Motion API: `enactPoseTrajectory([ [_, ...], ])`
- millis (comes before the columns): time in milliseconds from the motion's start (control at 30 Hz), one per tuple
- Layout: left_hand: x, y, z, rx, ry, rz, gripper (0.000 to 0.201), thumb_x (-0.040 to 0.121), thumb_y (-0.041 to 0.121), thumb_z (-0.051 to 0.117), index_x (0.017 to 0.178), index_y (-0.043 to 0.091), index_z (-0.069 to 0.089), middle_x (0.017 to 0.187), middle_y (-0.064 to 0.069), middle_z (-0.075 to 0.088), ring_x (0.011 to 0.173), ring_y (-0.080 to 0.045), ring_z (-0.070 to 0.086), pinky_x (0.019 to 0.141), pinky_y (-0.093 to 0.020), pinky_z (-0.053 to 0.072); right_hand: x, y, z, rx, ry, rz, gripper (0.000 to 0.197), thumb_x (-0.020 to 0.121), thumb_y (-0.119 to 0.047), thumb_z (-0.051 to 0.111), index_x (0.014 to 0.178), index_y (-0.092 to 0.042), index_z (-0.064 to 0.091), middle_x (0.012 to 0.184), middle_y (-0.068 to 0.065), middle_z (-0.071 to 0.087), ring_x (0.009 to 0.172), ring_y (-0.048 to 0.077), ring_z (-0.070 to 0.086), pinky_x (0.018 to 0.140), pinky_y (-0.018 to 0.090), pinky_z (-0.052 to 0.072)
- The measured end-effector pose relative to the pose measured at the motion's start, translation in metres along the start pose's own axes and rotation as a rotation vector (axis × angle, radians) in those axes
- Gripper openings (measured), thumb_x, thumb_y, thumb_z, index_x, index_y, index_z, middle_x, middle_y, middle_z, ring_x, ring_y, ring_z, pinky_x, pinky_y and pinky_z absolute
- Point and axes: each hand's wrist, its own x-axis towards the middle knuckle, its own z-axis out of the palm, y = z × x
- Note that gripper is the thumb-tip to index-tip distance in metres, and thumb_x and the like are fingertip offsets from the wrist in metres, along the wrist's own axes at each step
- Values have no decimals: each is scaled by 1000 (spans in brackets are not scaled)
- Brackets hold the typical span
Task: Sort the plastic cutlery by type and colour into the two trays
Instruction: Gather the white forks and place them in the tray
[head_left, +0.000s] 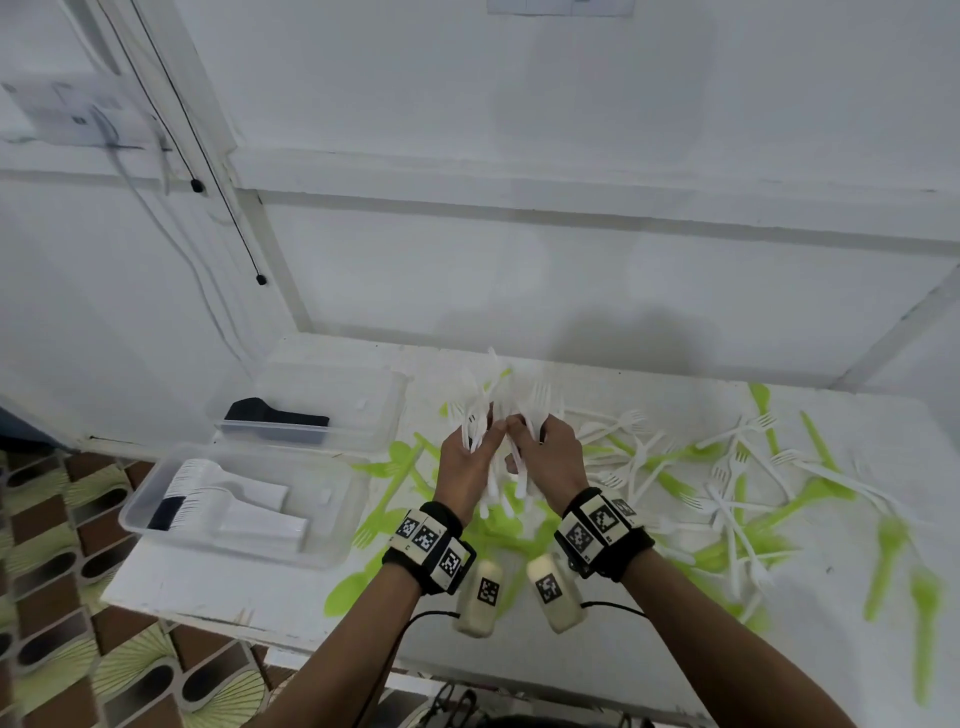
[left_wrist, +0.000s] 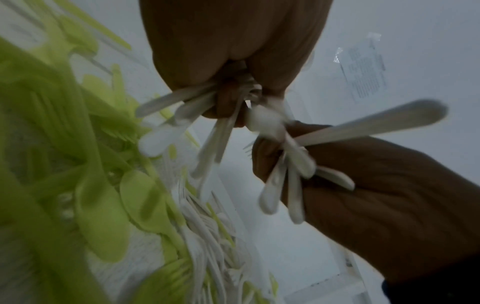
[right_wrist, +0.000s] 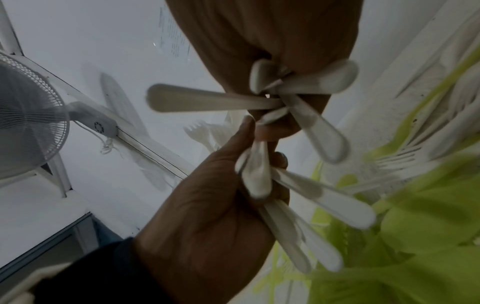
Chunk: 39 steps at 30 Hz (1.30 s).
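Both hands are raised close together above the middle of the white table (head_left: 649, 623). My left hand (head_left: 470, 454) grips a bunch of white forks (head_left: 480, 410), tines up, handles sticking out below the fist (left_wrist: 207, 142). My right hand (head_left: 545, 447) grips another bunch of white forks (head_left: 537, 402), their handles fanned out under it (right_wrist: 311, 125). Thumbs and fingertips of the two hands nearly meet. Two clear trays stand at the left: the near tray (head_left: 156, 525) holds white and black cutlery, the far tray (head_left: 384, 415) holds black pieces.
Loose white forks (head_left: 737, 467) and green cutlery (head_left: 888, 561) lie scattered over the table's middle and right. Green pieces (head_left: 389, 488) lie beside the near tray. A wall stands close behind; patterned floor (head_left: 62, 623) shows at the left. A fan (right_wrist: 28, 115) hangs on the wall.
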Motion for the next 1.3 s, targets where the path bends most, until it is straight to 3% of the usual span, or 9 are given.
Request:
enactPoseTrajectory([
  [133,-1,3,1,47,8,66,22,97,23,69,109,6,76,104,-11,78,100,-23,73,89,-37,58,2,-1,0,-77,-10,-22,24,94,-28,66,72,-20,64,62,-1,67,49,6,58,49,19,44],
  [267,12,3,-7,193,22,102,17,96,26,71,103,12,77,96,-6,78,93,-25,75,89,-47,59,3,-6,-2,-68,-50,-14,24,100,-30,60,94,-7,64,74,-1,69,49,8,61,50,22,49],
  [333,18,8,-7,219,35,102,14,97,24,69,99,12,75,89,-8,78,85,-28,76,84,-48,60,5,-13,-6,-52,-99,-74,14,99,-22,56,110,-13,56,82,-1,72,50,10,62,52,25,51],
  [600,44,43,6,136,62,101,20,98,22,67,97,3,74,66,-8,68,64,-18,66,65,-24,52,31,-45,-15,0,-1,-217,11,96,-14,63,104,-8,60,79,-1,77,59,18,72,58,19,51],
  [733,55,59,15,129,49,128,14,100,19,65,96,7,72,68,-7,69,63,-16,67,65,-24,55,50,-65,-17,58,-4,-259,10,97,-11,56,104,-4,56,83,2,77,67,20,74,60,28,57],
  [900,67,73,24,78,28,-22,15,100,15,60,96,11,74,78,-9,73,64,-17,63,67,-28,51,67,-82,-24,-160,-61,-352,17,103,-17,48,113,-6,39,74,7,69,53,11,61,53,21,48],
  [1067,75,89,30,-39,-46,-53,20,99,9,57,109,15,74,104,-9,77,71,-17,65,74,-32,52,81,-91,-23,-204,-15,-463,22,105,-25,50,114,-8,39,69,13,68,57,25,66,57,45,56],
  [1200,73,99,39,43,-46,-35,17,101,8,56,105,9,72,85,-10,72,65,-10,66,55,-18,49,86,-106,-23,-159,0,-461,22,106,-23,49,114,-6,37,76,13,71,61,20,71,57,35,58],
  [1300,75,99,40,75,-28,-51,18,100,10,55,106,12,72,81,-9,73,64,-12,66,53,-21,43,90,-109,-22,-281,-10,-510,17,107,-18,44,116,-5,38,73,8,65,61,21,62,59,31,49],
])
